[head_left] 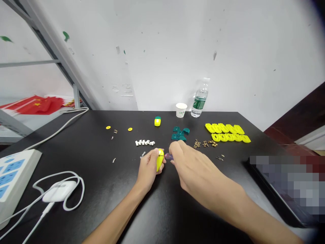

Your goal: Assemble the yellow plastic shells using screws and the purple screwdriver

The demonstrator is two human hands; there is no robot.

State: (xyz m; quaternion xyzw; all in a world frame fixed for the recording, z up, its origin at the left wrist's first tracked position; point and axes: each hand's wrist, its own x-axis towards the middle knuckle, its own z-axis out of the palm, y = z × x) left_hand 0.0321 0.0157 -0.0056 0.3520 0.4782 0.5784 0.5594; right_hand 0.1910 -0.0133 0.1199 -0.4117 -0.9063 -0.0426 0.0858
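Near the middle of the table, my left hand (149, 166) grips a small yellow plastic casing (160, 160) between thumb and fingers. My right hand (184, 159) is closed around the handle of a screwdriver (168, 156), whose purple end shows beside the fingers. The thin shaft points left and its tip meets the casing; whether it sits in a screw is too small to tell. Just beyond the hands lie white plastic pieces (144, 142), dark green covers (180, 133) and small brass-coloured screws (197, 143). A yellow and green assembled piece (157, 121) stands farther back.
Two rows of yellow casings (224, 128) lie at the right. A paper cup (180, 110) and a water bottle (199, 101) stand by the wall. A tablet-like device (284, 193) is at right; a power strip (19, 179) and a white charger with cables (59, 191) lie at left.
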